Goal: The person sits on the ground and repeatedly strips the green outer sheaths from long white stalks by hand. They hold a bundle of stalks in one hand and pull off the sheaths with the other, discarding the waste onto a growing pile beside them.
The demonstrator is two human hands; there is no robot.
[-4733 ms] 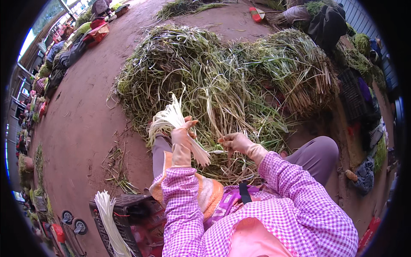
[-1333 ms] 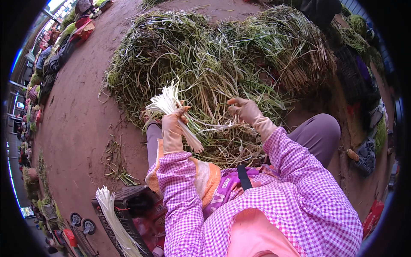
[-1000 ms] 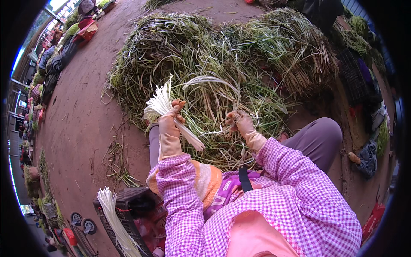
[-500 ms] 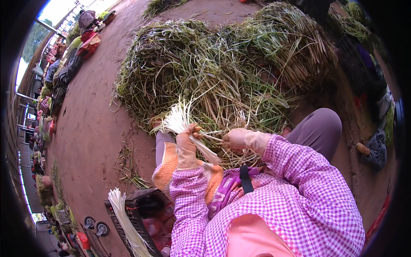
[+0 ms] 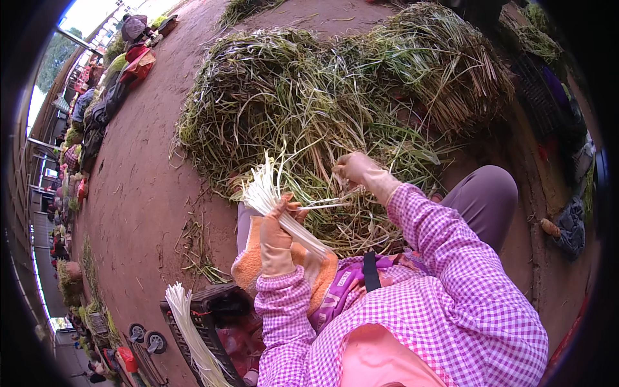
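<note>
A large open-sided shed or yard for handling freshly cut produce, by the look of it.
Heaps of long green stalks (image 5: 258, 97) lie straight on the reddish earthen floor (image 5: 142, 193), and a bundle of trimmed white stalks (image 5: 193, 335) rests on a black plastic crate (image 5: 219, 290); along the far left run more greenery (image 5: 66, 280), bags and small, indistinct figures, with a slanting beam (image 5: 77, 42) overhead, and daylight and a tree (image 5: 57, 61) showing beyond.
</note>
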